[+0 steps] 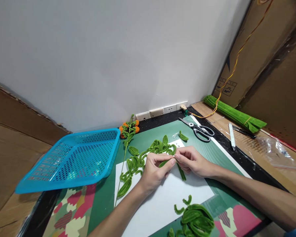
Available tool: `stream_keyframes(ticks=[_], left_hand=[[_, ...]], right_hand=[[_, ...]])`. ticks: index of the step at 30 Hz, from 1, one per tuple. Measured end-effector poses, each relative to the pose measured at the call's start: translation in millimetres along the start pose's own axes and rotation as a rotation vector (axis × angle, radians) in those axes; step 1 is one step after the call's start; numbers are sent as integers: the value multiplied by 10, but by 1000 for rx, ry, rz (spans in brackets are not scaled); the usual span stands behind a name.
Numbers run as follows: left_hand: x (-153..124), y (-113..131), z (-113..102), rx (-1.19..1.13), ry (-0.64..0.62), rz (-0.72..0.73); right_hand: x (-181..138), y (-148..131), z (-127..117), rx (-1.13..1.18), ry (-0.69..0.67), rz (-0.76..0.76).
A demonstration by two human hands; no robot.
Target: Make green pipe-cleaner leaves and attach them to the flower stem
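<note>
My left hand [155, 169] and my right hand [191, 161] meet over a sheet of white paper [194, 194], thumbs and forefingers pinched together. Between them is a green pipe cleaner [181, 172], its fuzzy end hanging below my right fingers. A green leaf shape [163, 163] shows at my left fingers; whether it joins the hanging piece is hidden. Just beyond my hands lie several curled green pipe-cleaner leaves [158, 145], with more leaves [133, 163] to the left. Nearer me sits a pile of green leaves [198, 219].
A blue perforated basket [113, 164] stands left, beside a green stem with orange flowers [136, 123]. Scissors [201, 133] lie on the green mat [153, 130]. At right are a bundle of green pipe cleaners [234, 113], a white pen-like tool [232, 136] and a plastic bag [281, 154].
</note>
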State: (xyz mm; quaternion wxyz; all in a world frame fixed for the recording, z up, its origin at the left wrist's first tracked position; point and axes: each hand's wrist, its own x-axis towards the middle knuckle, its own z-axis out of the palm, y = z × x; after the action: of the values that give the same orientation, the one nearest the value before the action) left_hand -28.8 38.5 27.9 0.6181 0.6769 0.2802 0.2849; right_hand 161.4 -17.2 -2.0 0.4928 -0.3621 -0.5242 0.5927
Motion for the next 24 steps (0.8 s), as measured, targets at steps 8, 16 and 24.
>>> stream_keyframes(ticks=[8,16,24], left_hand=[[-47,45,46,421,146,258],[-85,-70,-18,842,121,613],[-39,-43,10,860,102,550]], right_hand=[[43,-21,58,118,73,14],[23,25,69,240,74,80],[30,53,30,132,116,107]])
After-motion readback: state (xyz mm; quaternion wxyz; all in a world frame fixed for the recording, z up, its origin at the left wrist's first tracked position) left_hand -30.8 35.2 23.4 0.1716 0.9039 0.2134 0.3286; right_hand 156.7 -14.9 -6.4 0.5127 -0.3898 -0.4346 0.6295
